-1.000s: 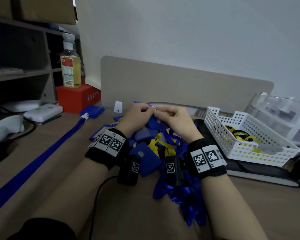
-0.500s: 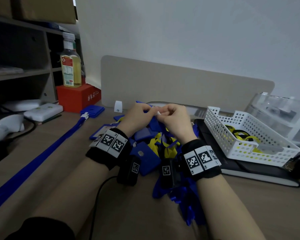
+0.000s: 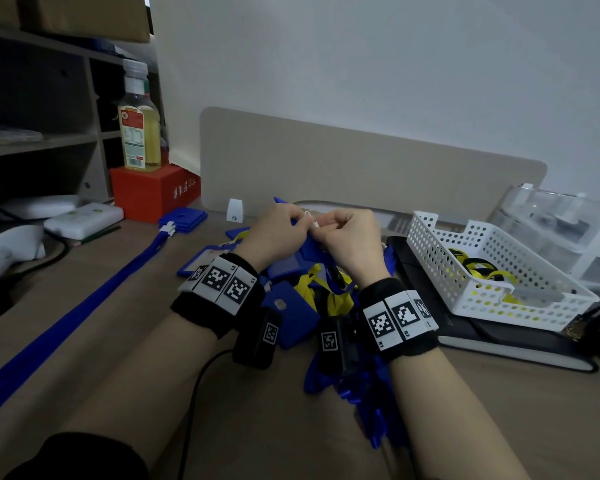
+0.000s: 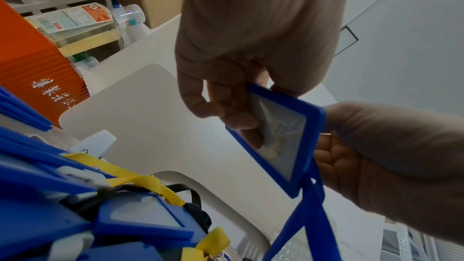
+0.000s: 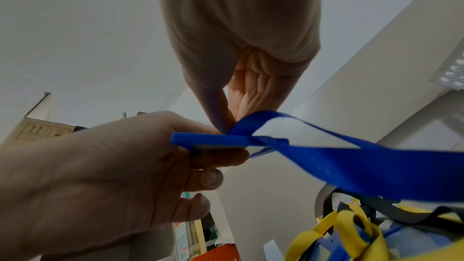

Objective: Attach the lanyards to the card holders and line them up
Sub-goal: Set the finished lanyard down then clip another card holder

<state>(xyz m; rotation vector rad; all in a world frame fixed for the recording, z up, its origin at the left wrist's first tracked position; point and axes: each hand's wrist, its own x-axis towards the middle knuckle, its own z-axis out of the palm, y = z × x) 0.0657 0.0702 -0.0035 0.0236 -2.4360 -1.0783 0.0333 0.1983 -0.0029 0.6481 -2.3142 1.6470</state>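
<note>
1. Hands meet above a heap of blue card holders [image 3: 293,315] and tangled lanyards at the centre of the head view. Finished sets lie at centre left, where a long blue lanyard [image 3: 84,308] runs diagonally to a stack of holders [image 3: 184,218].

2. Left of centre, the left hand [image 3: 274,233] grips a blue card holder [image 4: 278,140], thumb on one face and curled fingers [image 4: 241,126] behind it. A loosened pinch would likely drop the holder into the heap below.

3. At centre right, the right hand [image 3: 349,237] pinches the white clip end [image 3: 312,225] of a blue lanyard [image 5: 351,158] against the holder's top edge. Whether the clip has caught the slot cannot be told. A half-seated clip could pull free once the strap takes weight.

4. In the lower half of both wrist views, the strap trails down toward yellow lanyards [image 5: 351,233] and black ones. A sharp lift could snag it there and drag neighbouring pieces along.

5. At right, a white basket [image 3: 426,244] of more yellow lanyards sits well apart from the hands; a wide sweep of the strap might reach it.
</note>
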